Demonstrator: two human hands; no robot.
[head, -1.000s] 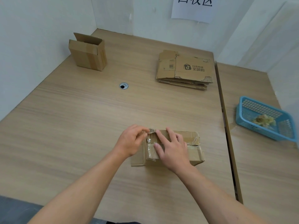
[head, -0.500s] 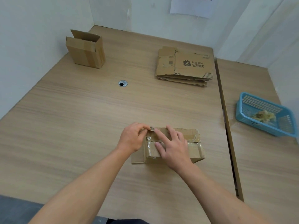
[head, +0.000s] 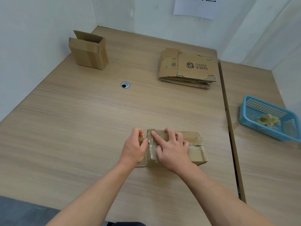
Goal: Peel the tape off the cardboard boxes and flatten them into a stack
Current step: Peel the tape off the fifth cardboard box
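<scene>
A small taped cardboard box lies on the wooden table in front of me. My right hand presses flat on its top, fingers spread and the index finger stretched toward the far left corner. My left hand sits at the box's left end and pinches an end of clear tape between thumb and fingers. More clear tape wrinkles over the right part of the box. A stack of flattened boxes lies at the back of the table.
An upright open box with a brown tape stripe stands at the back left near the wall. A blue plastic basket holding crumpled tape sits on the adjoining table at right. A round cable hole is in the tabletop.
My left hand has pulled away to the left of the box's corner with the tape end pinched. My right hand keeps pressing on the box top.
</scene>
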